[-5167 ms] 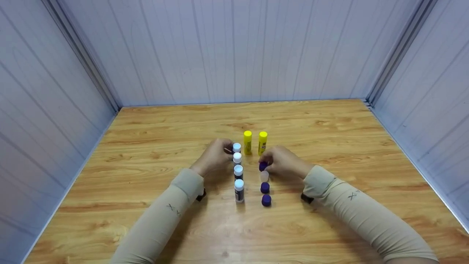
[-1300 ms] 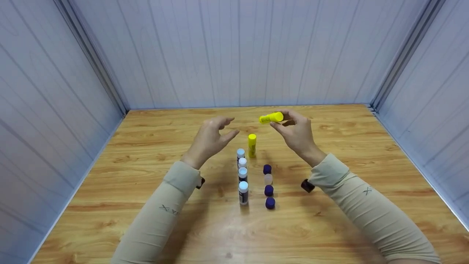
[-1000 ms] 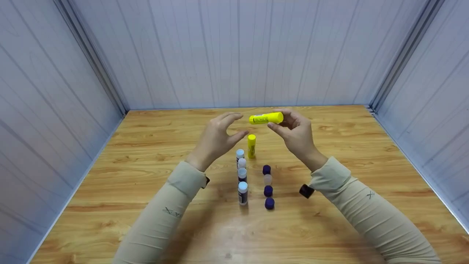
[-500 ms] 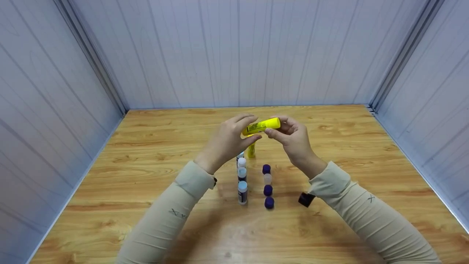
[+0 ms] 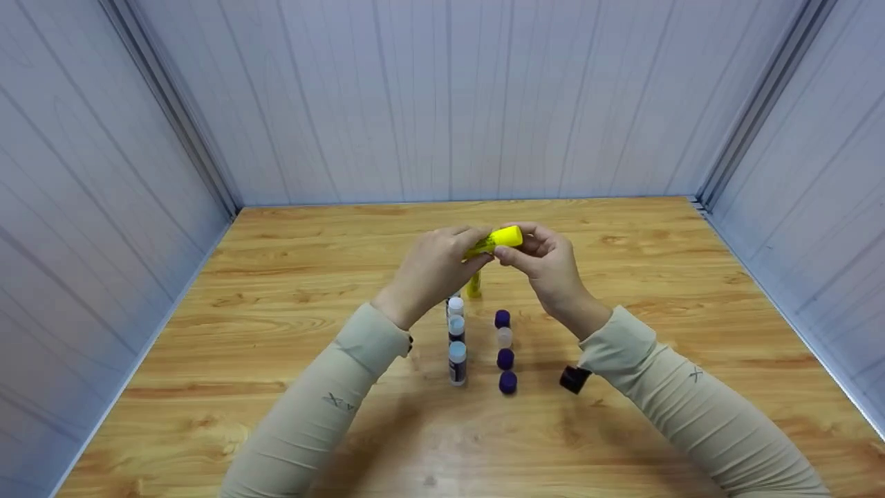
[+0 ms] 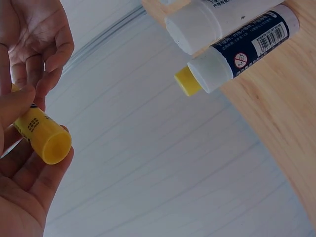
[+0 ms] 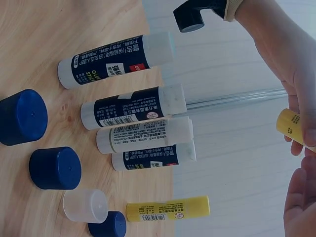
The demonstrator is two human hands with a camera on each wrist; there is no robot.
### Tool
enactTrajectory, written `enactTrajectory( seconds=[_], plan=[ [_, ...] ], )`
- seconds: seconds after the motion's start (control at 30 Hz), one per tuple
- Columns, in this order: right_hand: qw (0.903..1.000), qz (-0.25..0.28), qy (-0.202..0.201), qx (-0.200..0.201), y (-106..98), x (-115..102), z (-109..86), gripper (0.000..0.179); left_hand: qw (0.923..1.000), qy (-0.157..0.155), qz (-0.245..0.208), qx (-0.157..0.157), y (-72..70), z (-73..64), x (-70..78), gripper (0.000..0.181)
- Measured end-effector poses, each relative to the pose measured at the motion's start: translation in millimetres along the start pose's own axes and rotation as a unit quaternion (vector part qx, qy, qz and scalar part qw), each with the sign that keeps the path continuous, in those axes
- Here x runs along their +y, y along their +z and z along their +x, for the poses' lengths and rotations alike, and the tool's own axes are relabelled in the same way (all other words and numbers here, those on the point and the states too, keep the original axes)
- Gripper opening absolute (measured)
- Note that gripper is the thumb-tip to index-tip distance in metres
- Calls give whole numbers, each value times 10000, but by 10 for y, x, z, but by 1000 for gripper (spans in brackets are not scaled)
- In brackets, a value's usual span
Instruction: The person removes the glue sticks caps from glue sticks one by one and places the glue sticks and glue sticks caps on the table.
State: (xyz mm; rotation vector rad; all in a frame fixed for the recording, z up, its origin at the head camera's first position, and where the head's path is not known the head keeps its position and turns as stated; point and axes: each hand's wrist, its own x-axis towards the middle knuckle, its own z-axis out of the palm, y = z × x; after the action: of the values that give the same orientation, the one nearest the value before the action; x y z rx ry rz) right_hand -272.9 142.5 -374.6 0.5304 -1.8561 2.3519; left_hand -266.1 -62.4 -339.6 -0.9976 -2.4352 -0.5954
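Observation:
A yellow glue stick (image 5: 507, 236) is held aslant above the table, between both hands. My left hand (image 5: 435, 266) wraps its fingers and thumb round the body of it; in the left wrist view its round end (image 6: 57, 149) sticks out from the grip. The thumb and fingers of my right hand (image 5: 550, 266) pinch the other end. A second yellow glue stick (image 7: 168, 208) stands upright behind, partly hidden by my left hand in the head view. Nearer me, several white-topped glue sticks (image 5: 457, 363) stand in a row, most with navy labels.
Right of the glue sticks runs a row of caps: dark blue caps (image 5: 507, 382) and one translucent cap (image 5: 505, 337). The wood-grain table (image 5: 276, 346) is bounded by pale panel walls (image 5: 415, 104) at the back and sides.
My right hand has lifted one yellow glue stick from the back of the table. My left hand has come over from the row and closed round its body. The caps stay in place.

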Motion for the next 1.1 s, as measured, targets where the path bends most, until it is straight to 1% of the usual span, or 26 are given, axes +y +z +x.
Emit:
enactTrajectory(
  seconds=[0.17,0.3,0.47,0.57,0.73,0.9,1.1],
  plan=[
    [10000,48,6,-25,6,-1,-3,27,9999,76,27,86,-1,0,1,33],
    [9999,51,-114,-28,2,8,2,28,9998,98,30,158,-14,1,-7,32],
    [9994,95,-330,89,-14,23,8,24,9997,51,142,196,-26,-12,-34,31],
    [9990,134,-386,164,-6,35,9,24,9996,28,198,216,-24,-18,-36,31],
    [9983,248,-376,369,49,37,0,25,9992,54,295,277,-16,-18,-18,31],
    [9972,298,-353,583,87,31,2,23,9989,131,294,333,1,-5,-17,30],
    [9969,370,-218,656,88,41,3,19,9988,160,291,373,5,-10,-32,30]
  ],
)
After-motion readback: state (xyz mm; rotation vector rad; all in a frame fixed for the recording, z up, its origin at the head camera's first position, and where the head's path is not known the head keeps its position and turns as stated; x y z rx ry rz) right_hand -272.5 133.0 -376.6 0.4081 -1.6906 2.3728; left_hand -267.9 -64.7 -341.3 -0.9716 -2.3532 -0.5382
